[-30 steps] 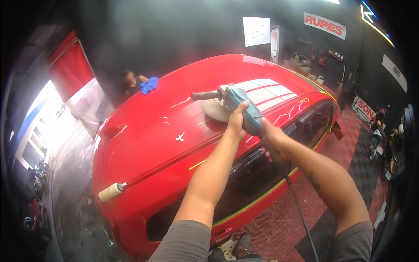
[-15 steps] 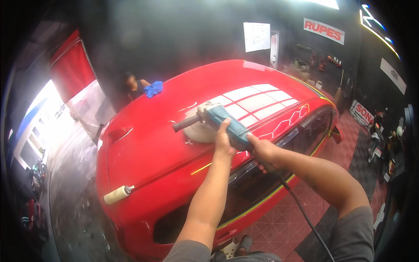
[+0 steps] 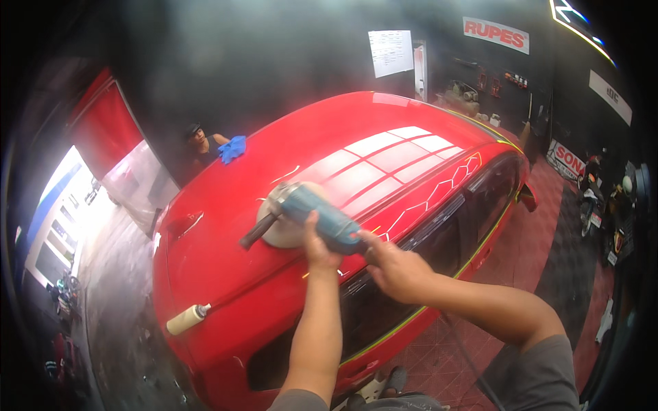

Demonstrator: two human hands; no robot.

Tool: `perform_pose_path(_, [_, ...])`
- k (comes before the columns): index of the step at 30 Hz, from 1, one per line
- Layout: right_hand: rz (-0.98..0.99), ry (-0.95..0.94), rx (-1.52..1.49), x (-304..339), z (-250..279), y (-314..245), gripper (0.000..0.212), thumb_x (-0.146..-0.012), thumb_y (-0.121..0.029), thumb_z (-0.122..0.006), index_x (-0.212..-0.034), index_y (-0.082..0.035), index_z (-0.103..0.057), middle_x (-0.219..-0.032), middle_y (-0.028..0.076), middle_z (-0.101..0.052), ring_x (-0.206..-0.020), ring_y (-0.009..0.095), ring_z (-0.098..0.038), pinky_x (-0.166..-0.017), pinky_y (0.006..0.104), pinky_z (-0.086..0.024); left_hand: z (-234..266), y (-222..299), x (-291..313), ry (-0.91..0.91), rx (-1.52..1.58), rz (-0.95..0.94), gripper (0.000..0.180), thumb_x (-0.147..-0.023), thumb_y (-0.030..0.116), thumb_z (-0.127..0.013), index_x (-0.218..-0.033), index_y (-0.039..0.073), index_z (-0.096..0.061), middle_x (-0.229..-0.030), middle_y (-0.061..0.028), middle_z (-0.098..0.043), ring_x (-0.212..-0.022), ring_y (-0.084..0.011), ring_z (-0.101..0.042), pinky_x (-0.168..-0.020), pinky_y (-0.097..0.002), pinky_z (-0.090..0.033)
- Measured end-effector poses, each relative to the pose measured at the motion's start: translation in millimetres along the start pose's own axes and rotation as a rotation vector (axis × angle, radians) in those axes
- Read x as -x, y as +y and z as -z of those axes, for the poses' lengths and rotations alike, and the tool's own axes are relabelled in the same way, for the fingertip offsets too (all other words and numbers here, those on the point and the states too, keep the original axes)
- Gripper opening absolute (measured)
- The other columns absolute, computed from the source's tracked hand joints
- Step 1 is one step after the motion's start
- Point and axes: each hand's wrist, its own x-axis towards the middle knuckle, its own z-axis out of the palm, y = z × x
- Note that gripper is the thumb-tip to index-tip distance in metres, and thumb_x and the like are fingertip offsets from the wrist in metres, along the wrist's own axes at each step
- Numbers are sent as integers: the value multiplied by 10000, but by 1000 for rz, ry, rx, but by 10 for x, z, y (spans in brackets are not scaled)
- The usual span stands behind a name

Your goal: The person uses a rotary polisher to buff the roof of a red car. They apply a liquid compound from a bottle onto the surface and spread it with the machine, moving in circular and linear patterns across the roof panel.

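Fingers (image 3: 372, 241) closed around a teal-bodied polisher (image 3: 319, 216), left hand (image 3: 321, 250) cupping its middle, right hand (image 3: 401, 270) wrapped round its rear, round pale pad (image 3: 282, 237) on the glossy, curved red car roof (image 3: 274, 164), dark rod-like side handle (image 3: 259, 231) jutting out, cream cylindrical bottle (image 3: 185, 320) lying over there, crumpled blue cloth (image 3: 233, 148) beyond

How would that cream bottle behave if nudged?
The cream bottle lies on its side, so its round body would probably roll. The red car looks glossy, so the bottle may slide. Fill level is hidden, so weight is uncertain.

Roof (image 3: 295, 142) free beyond polisher (image 3: 319, 218); bottle (image 3: 186, 320) obstructs left.
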Motion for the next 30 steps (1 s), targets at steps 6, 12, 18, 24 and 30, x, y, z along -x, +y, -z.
perform_pose_path(6, [-71,75,101,-42,481,385,678,-1072,-295,-672,-1680,-276,-373,-1101,247,-731,-1014,466,-740,-884,558,-589,-547,-551,-326,-12,1,163,532,-1031,488,-694,-1346,71,-594,-1149,-95,-720,-1035,-269,-724,-947,-458,-601])
perform_pose_path(12, [-153,118,73,-217,492,558,674,-1075,-234,-655,-1681,-239,-359,-1113,263,-751,-1064,491,-728,-945,570,-574,-347,-351,332,189,-1000,-189,574,-1026,475,-780,-1319,-8,-677,-1165,-88,-759,-1074,-211,-724,-944,-392,-573])
perform_pose_path(18, [-113,114,134,-274,678,733,686,-1073,-220,-652,-1684,-202,-339,-1114,235,-767,-1072,485,-723,-940,578,-556,785,1065,1303,456,-1680,-744,141,-966,191,-790,-928,63,-745,-990,-110,-737,-998,-305,-686,-944,-456,-525])
perform_pose_path(24, [-74,68,114,-286,512,589,694,-1076,-226,-650,-1692,-213,-331,-1109,230,-768,-1072,480,-728,-925,572,-564,1355,1813,1441,519,-2106,-773,156,-975,237,-772,-985,85,-736,-1052,-131,-705,-1076,-382,-636,-966,-506,-520])
perform_pose_path(30, [10,-32,154,-376,255,278,738,-1082,-260,-632,-1725,-212,-274,-1108,208,-784,-1041,461,-740,-884,582,-577,1646,1660,1528,552,-2147,-763,245,-983,313,-767,-942,88,-681,-1014,-137,-644,-1064,-392,-613,-974,-530,-501])
